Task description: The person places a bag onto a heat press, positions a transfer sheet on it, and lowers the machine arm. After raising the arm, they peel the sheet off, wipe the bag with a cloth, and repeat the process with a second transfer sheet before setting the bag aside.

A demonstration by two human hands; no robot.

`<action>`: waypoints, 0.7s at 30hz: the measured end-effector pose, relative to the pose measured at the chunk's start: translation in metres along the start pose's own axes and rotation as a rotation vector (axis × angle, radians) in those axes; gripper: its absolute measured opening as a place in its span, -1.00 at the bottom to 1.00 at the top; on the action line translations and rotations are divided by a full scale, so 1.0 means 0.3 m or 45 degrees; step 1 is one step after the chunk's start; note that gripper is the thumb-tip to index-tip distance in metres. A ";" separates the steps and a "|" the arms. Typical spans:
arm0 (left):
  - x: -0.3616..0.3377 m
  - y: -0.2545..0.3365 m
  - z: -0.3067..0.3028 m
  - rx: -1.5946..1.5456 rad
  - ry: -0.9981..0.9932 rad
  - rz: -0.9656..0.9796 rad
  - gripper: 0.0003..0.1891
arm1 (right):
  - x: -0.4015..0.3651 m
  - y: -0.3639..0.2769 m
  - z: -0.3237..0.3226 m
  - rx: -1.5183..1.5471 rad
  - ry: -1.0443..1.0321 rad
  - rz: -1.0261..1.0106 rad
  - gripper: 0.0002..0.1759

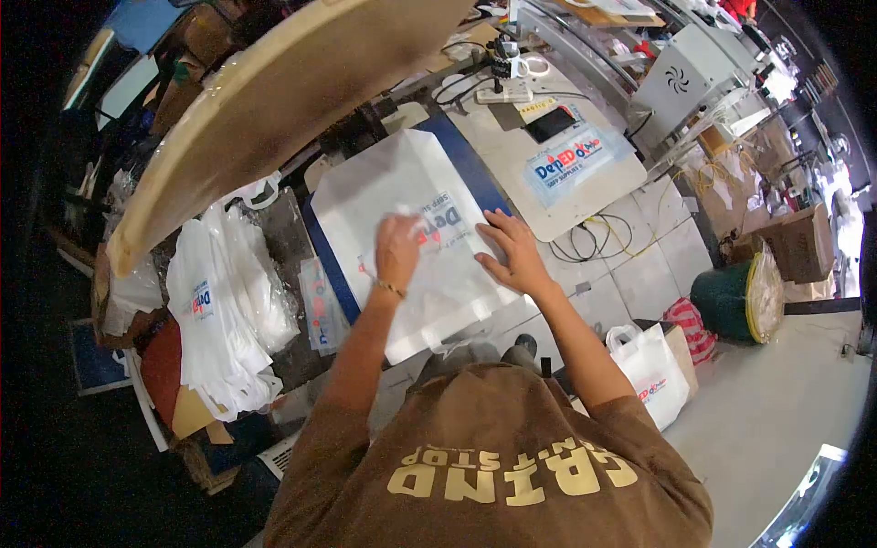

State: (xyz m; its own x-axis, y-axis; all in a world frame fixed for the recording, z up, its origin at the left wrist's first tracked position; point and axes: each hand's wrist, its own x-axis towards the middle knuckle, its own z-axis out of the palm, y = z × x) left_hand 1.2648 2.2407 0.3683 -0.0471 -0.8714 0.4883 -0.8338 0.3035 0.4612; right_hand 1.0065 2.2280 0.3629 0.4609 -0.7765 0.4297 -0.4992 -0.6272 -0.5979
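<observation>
A white bag or sheet (365, 187) with red and blue lettering lies flat over a blue board (457, 146) in front of me. My left hand (398, 251), its fingers curled and blurred by motion, is on or just above the print. Something whitish shows at its fingertips, too smeared to name. My right hand (513, 253) rests on the right edge of the white piece, fingers spread and holding nothing. Beside the board, a clear film (577, 164) printed with similar lettering lies on a pale tabletop (585, 215), near a dark phone (550, 124).
A large padded, curved board (274, 119) overhangs the upper left. Stacked white bags (206, 310) hang at left, with printed film (322, 306) beside them. A power strip (504, 95), cables (598, 237), a standing white bag (650, 374) and a green bin (722, 297) are to the right.
</observation>
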 end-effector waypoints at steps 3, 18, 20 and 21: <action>0.086 -0.010 0.038 -0.091 0.196 -0.196 -0.87 | 0.001 -0.007 -0.003 -0.014 -0.009 0.016 -0.42; -0.005 0.024 -0.004 -0.165 0.152 -0.225 -0.84 | -0.001 0.007 -0.001 0.016 -0.011 -0.007 -0.48; 0.045 0.001 0.005 -0.142 0.113 -0.271 -0.83 | 0.000 0.000 -0.002 0.010 0.002 0.002 -0.48; 0.081 0.005 0.034 -0.096 0.147 -0.244 -0.86 | -0.001 -0.005 -0.002 -0.001 0.012 0.001 -0.48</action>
State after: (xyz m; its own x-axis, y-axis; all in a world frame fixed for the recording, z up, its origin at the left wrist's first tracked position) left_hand 1.2569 2.2159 0.3733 0.1748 -0.8673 0.4660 -0.7776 0.1687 0.6056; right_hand 1.0066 2.2291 0.3640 0.4535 -0.7777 0.4354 -0.5003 -0.6264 -0.5978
